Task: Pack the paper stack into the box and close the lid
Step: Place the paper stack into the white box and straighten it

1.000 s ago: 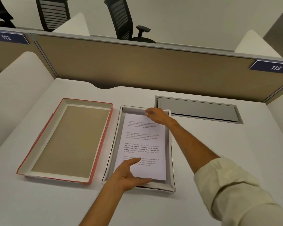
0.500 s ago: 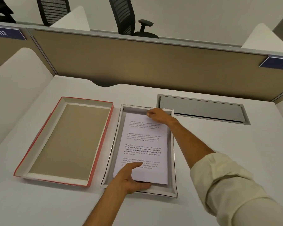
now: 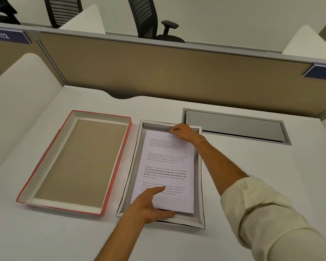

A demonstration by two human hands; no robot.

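Note:
A white printed paper stack (image 3: 169,162) lies inside the shallow grey-white box (image 3: 199,178) at the middle of the desk. My left hand (image 3: 149,206) grips the stack's near-left corner, thumb on top of the sheet and fingers along its near edge. My right hand (image 3: 183,131) pinches the stack's far edge at the box's far wall. The red-edged lid (image 3: 119,162) lies upside down to the left of the box, its brown inside facing up.
A grey cable hatch (image 3: 235,127) is set in the desk behind and right of the box. A tan partition (image 3: 177,72) runs along the far edge, with white side dividers (image 3: 21,102) at the left. Office chairs stand beyond.
The view has shifted slightly. Both hands stay on the stack's two ends, and the paper has settled a little lower and straighter in the box.

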